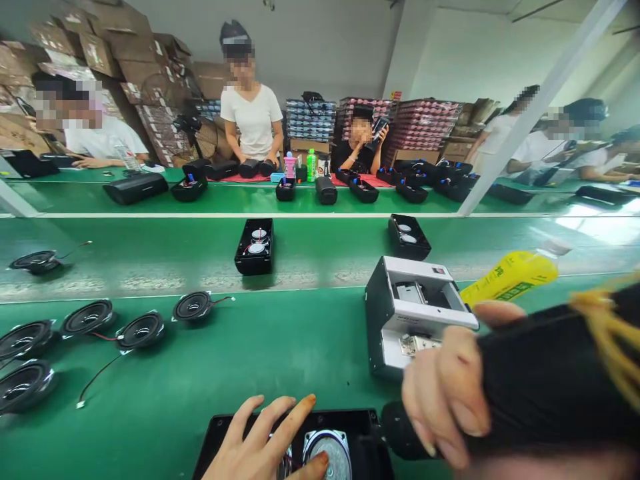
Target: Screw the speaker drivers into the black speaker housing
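My left hand (pixel 265 440) lies at the bottom edge with its fingers spread on an open black speaker housing (pixel 225 437), fingertips beside a round silver driver (pixel 330 453) inside it. My right hand (pixel 445 393), close to the camera, is wrapped around a thick black tool (pixel 540 380) whose tip points down toward the housing; yellow cords (pixel 610 333) hang from its rear. A yellow tube (pixel 510 277) shows just behind that hand. A grey metal fixture box (pixel 395 300) stands on the green mat right behind the housing.
Several loose black speaker drivers (pixel 140 330) with thin wires lie at left on the green bench (pixel 250 360). Two open speaker housings (pixel 255 247) (pixel 409 237) sit on the conveyor belt. Other people work across the line, with cardboard boxes stacked behind them.
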Demonstrator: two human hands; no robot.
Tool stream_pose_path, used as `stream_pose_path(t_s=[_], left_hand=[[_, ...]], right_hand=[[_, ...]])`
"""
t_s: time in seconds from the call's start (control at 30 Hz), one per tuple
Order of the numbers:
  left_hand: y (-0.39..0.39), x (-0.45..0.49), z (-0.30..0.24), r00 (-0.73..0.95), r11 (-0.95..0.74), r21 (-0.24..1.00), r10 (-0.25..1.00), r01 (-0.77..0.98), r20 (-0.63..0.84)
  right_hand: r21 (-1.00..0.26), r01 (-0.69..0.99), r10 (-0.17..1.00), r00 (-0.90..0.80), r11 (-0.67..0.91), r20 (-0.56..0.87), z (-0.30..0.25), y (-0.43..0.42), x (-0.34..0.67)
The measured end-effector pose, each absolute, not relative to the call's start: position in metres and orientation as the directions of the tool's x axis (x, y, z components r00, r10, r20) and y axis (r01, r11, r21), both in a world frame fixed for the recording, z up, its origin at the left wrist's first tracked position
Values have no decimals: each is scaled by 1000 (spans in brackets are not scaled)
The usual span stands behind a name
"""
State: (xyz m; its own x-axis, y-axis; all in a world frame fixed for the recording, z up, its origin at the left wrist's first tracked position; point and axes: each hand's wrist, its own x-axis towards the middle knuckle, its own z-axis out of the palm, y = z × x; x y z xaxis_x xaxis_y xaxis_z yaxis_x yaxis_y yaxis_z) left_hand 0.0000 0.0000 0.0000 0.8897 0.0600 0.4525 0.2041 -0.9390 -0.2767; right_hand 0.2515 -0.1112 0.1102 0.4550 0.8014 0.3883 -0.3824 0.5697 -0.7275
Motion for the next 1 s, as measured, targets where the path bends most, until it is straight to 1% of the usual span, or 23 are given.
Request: stream_pose_path(t_s=[0.03,0.07,0.13,0.2,0.43,0.57,0.67,0.73,0.83,0.93,1.0], left_hand=[[2,0,3,886,-938,-298,20,176,463],[2,-1,5,877,-939,-299,7,171,480],[1,-2,4,861,-948,-262,26,182,507],[-2,-4,-1,870,-957,-226,47,179,491],[-1,-11,-11,904,-970,-186,67,159,422],[1,-13,-15,899,-979,-139,76,149,432],[1,-13,-17,892,-982,-117,83,149,444],[1,-12,-18,890,-982,-112,88,154,448],[2,-12,-17,886,-980,-129,80,155,458],[0,-12,-17,894,-974,-176,52,144,444],[-1,-12,-18,901,-968,-181,83,174,425]], right_hand=[[-736,-406,829,405,541,386,109,-107,245],[-751,-415,849,375,513,372,107,-103,240],[-776,-410,870,338,480,359,100,-97,233],[-787,-407,880,314,463,356,89,-93,229],[-784,-378,863,328,492,383,70,-84,223],[-767,-392,849,377,508,371,68,-83,221],[-799,-372,875,306,472,375,66,-83,224],[-820,-361,892,267,444,365,65,-83,227],[-833,-369,906,261,413,334,64,-82,228],[-824,-375,900,271,424,341,63,-80,223],[-814,-378,894,267,441,360,63,-78,218]])
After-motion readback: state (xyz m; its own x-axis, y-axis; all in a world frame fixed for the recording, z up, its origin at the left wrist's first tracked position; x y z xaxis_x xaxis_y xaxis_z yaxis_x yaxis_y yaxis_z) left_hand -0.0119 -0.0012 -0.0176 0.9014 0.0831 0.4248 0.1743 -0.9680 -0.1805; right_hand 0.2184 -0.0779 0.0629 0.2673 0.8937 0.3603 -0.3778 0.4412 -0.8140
